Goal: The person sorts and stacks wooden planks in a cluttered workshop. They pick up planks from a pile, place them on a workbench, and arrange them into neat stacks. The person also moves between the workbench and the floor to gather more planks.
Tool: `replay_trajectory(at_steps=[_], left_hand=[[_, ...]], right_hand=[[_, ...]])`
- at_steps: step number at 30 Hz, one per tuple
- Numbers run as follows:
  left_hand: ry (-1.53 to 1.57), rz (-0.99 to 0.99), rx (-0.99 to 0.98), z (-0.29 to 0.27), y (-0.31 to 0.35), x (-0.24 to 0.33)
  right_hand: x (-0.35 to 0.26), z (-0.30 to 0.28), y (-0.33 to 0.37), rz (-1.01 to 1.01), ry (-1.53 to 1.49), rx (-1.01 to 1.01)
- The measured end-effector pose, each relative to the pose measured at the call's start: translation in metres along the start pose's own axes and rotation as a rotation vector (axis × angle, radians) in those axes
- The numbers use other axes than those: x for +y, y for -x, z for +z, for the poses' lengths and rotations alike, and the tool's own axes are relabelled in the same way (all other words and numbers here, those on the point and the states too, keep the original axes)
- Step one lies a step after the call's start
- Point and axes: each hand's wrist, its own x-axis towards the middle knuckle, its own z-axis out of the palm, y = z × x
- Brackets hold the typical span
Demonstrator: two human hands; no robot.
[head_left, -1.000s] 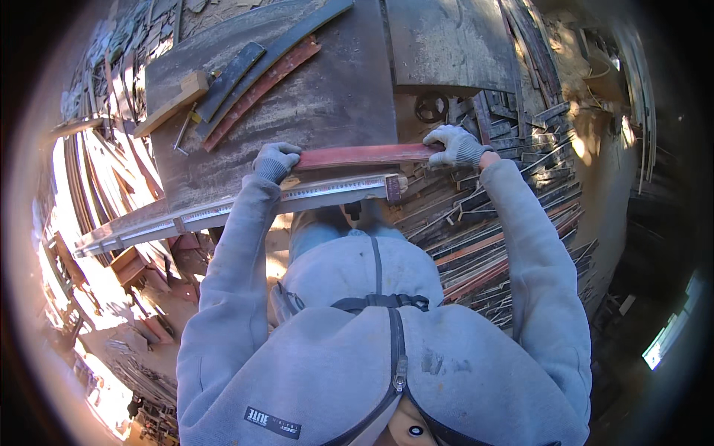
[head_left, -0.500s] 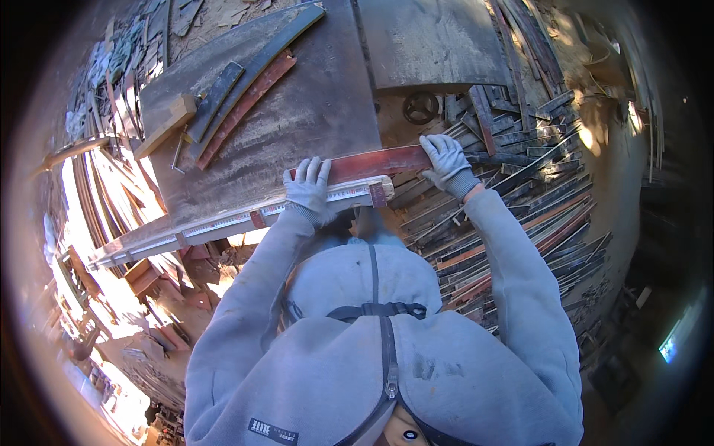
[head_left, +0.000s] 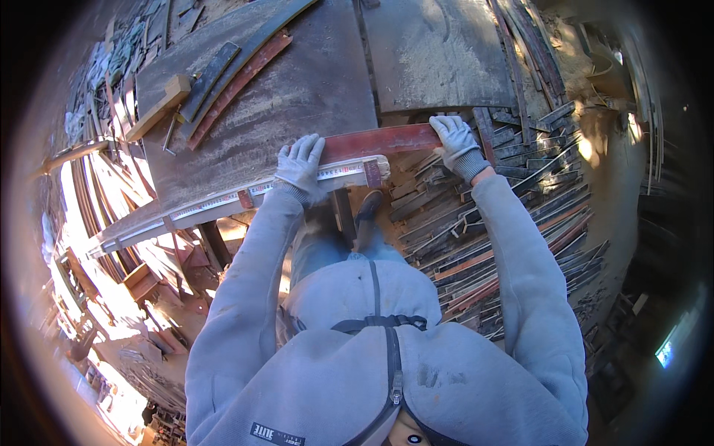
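Note:
A reddish-brown wooden board lies across the front edge of the workbench, its right part sticking out past the metal top. My left hand, in a pale grey work glove, is closed over the board's left end, with the fingers on top. At the other end my gloved right hand grips the board, fingers over the far edge. Just below the board, a white measuring scale runs along the bench's front rail. A reddish-brown block sits at the rail's right end. My left hand partly covers the scale.
The dusty metal bench top carries a curved strip, a red board, a short dark board and a wooden block. A second metal top stands right. Stacked planks cover the floor right of me.
The bench and my hands sit higher in the picture. My right hand has shifted slightly right, still holding the board. My shoe now shows below the bench edge.

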Motion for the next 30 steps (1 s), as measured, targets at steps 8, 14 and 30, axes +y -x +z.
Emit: replay_trajectory(at_steps=[8,14,30], left_hand=[[-0.222,-0.11,-0.156,-0.004,0.0,0.014],[-0.261,-0.022,-0.091,0.007,0.001,0.005],[-0.136,0.117,0.185,0.017,0.007,-0.004]], right_hand=[[-0.022,-0.003,-0.009,0.149,-0.188,-0.1],[-0.028,-0.006,-0.027,0.181,-0.315,-0.212],[-0.038,0.02,-0.02,-0.014,-0.112,0.019]])
